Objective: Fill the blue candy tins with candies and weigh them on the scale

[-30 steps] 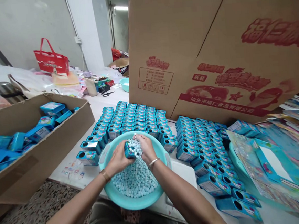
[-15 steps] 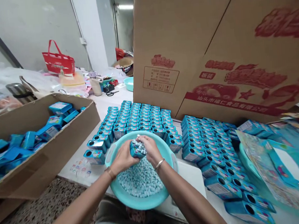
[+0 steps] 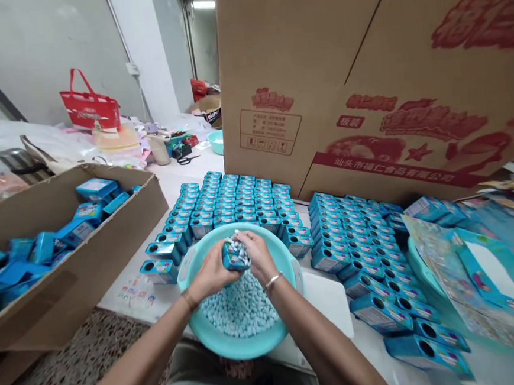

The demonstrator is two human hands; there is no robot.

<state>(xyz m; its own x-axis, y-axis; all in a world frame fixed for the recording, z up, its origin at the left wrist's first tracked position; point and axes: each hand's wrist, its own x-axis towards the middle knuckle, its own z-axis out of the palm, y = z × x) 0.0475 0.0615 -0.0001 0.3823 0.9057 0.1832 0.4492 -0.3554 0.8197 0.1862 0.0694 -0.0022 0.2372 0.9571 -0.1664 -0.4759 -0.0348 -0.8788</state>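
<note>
A teal basin (image 3: 215, 338) full of small pale blue candy pellets (image 3: 239, 309) rests near me at the table's front edge. Over it, my left hand (image 3: 207, 273) grips a small blue tin (image 3: 230, 258). My right hand (image 3: 255, 253) is closed around a heap of pellets pressed onto the tin's top. Some pellets sit piled on the tin between my fingers. Rows of similar blue tins (image 3: 235, 203) stand just behind the basin, and more rows of tins (image 3: 358, 238) fill the table to the right.
An open cardboard box (image 3: 67, 272) with loose blue tins sits at the left. A big printed carton (image 3: 364, 83) stands behind the rows. Printed sheets (image 3: 476, 258) lie at the right. A red bag (image 3: 90, 108), scissors (image 3: 186, 159) and clutter are far back.
My hands stay over the basin with the tin and pellets, shifting only slightly. The camera view has swayed a little sideways.
</note>
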